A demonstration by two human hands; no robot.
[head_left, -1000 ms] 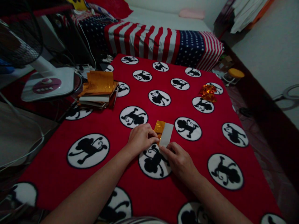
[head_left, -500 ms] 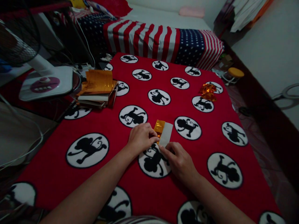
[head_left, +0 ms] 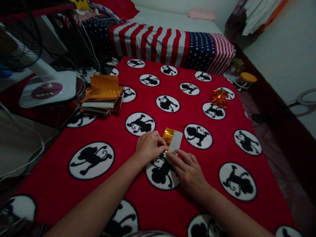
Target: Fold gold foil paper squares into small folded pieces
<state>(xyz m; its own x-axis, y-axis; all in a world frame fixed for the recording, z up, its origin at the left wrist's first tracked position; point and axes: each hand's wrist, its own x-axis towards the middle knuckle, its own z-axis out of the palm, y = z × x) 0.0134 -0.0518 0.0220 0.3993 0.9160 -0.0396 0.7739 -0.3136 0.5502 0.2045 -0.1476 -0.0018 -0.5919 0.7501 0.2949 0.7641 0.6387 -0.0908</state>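
Near the middle of the bench (head_left: 172,108), which is covered by a red cloth (head_left: 197,204) printed with black monkey figures in white ovals, one small folded sheet (head_left: 176,140) lies flat between the person's two hands, gold and shiny on its left part, pale grey on its right. The left hand (head_left: 150,144) has its grip drawn together, thumb and fingertips pinching the near left edge of the sheet. The right hand (head_left: 189,168) rests its bent fingers on the near end of the pale part; whether that grip pinches or only presses cannot be told. Toward the far left of the bench sits one uneven stack of gold and pale sheets (head_left: 103,90), too tightly layered to count, with a gold one on top. Toward the far right lies one crumpled heap of orange-gold foil (head_left: 219,98), partly over two ovals. Left of the stack, well apart from the hands, stands one fan (head_left: 50,87), its pale base bearing a purple oval panel with one knob and a row of small buttons, any markings too small to read. Beyond the bench, a stars-and-stripes cloth (head_left: 160,42) hangs over the side of a bed (head_left: 170,18). On the floor at the far right are one cardboard box (head_left: 238,66), its contents unclear, and one yellow-topped stool (head_left: 248,77).
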